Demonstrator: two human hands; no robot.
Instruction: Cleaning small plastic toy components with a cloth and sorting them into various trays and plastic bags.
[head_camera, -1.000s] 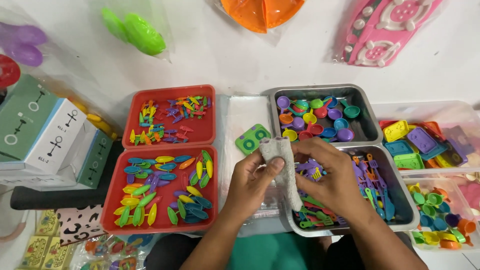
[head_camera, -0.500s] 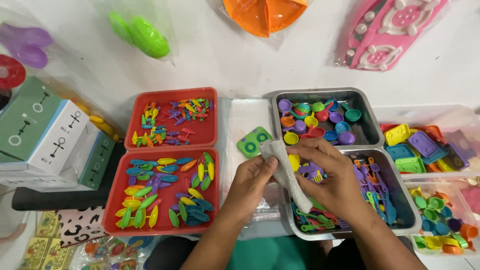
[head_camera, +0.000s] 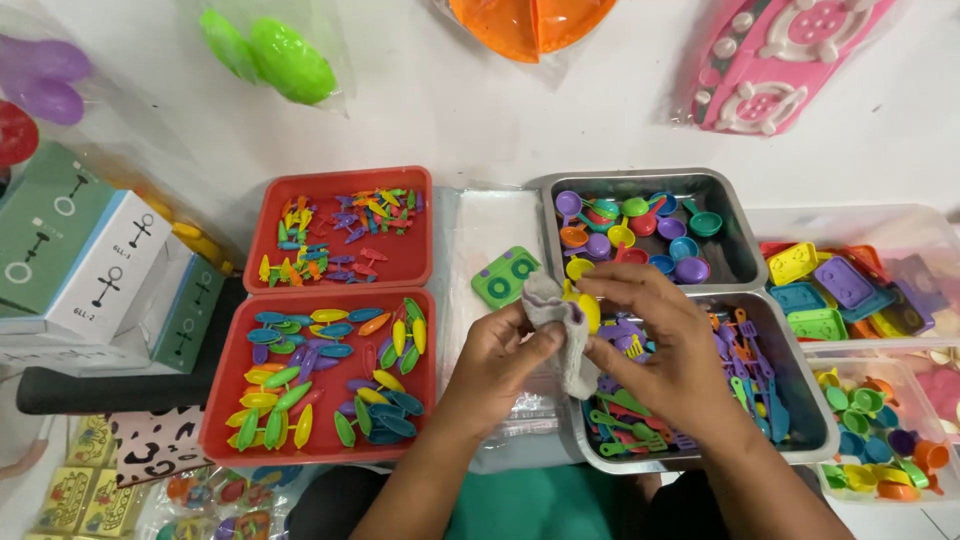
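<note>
Pinching grey cloth (head_camera: 562, 330) and small yellow piece (head_camera: 588, 308) between left hand (head_camera: 498, 362) and right hand (head_camera: 668, 352); loose grip risks piece dropping into grey tray (head_camera: 800, 400) below, mixing with utensils.

Grey cloth (head_camera: 562, 325) (crumpled, hanging) w/ small yellow toy piece (head_camera: 588, 310) against it, above metal tray.

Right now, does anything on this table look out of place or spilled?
One thing stands out: a green square toy piece lies alone on the clear plastic sheet between the red trays and metal trays, outside every container. Otherwise nothing looks spilled. Both hands, left and right, hold a grey cloth around a small yellow piece.
</note>
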